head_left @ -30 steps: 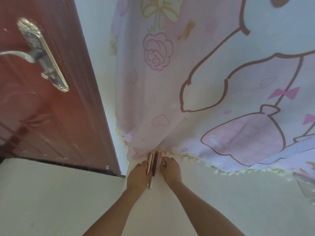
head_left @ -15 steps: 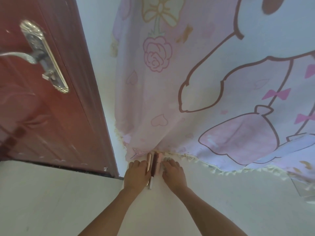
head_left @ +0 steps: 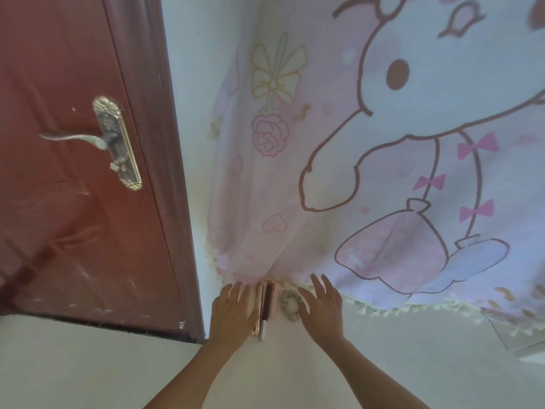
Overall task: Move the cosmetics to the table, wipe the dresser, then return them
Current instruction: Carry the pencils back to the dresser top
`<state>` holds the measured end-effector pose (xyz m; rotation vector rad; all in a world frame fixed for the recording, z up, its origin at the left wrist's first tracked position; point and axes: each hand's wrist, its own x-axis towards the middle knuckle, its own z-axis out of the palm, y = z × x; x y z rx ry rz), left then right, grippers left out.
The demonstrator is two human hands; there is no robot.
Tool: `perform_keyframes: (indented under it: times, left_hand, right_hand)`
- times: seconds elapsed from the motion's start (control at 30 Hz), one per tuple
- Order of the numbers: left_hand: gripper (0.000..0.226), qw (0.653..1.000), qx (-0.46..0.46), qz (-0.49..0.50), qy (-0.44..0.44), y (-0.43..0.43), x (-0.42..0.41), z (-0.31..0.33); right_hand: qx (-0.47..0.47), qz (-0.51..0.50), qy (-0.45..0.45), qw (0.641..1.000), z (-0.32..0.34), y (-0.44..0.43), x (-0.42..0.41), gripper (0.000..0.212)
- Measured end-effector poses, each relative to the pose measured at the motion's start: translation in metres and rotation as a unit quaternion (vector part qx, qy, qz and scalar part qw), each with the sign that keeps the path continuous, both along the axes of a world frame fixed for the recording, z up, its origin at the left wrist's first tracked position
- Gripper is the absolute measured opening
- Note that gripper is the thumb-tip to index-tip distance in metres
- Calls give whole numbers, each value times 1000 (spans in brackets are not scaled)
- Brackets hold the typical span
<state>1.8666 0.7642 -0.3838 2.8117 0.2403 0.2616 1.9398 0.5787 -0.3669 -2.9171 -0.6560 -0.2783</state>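
Three slim cosmetics lie side by side on the white surface (head_left: 295,364), under the hem of a pink cartoon curtain: a rose-gold tube (head_left: 259,312), a dark maroon tube with a white end (head_left: 266,312), and a short pink tube (head_left: 275,299). Just right of them sits a small round speckled item (head_left: 289,305). My left hand (head_left: 234,312) rests flat against the tubes' left side, fingers extended. My right hand (head_left: 323,308) hovers open to the right of the round item, fingers spread, holding nothing.
A dark red door (head_left: 88,172) with a metal lever handle (head_left: 115,143) stands at the left, its edge close to my left hand. The pink curtain (head_left: 368,172) hangs over the back. A clear box corner (head_left: 525,340) shows at the far right.
Both hands have opened and drawn apart from the tubes. The right hand moved rightward, uncovering the round speckled item. The view tilted upward.
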Motion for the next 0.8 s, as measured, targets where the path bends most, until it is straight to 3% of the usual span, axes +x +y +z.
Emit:
perform_keyframes:
  times: [0.07,0.13,0.23,0.43,0.53,0.6,0.8]
  left_hand:
    - [41,1000,3,3,30,4,-8,8]
    - [58,998,8,9,59,10,-17,14]
    - [63,997,32,47,53,23,-39,23]
    - [76,967,69,235,70,57,-138,47]
    - [56,938,54,331,87,54,-211,63]
    - [54,911,38,403,81,39,-264,67]
    - [89,794,-16,605,50,-48,-424,78]
  right_hand:
    - [-15,30,-5,999,6,-2,-3,33]
    - [-27,44,-11,999,14,2,-9,40]
    - [-48,79,4,996,24,20,-23,42]
    - [-62,238,-41,968,23,82,-61,70]
    - [-21,351,-60,934,30,118,-102,57]
    - [-10,430,-45,902,38,135,-140,44]
    - [-1,633,-25,774,45,151,-283,45]
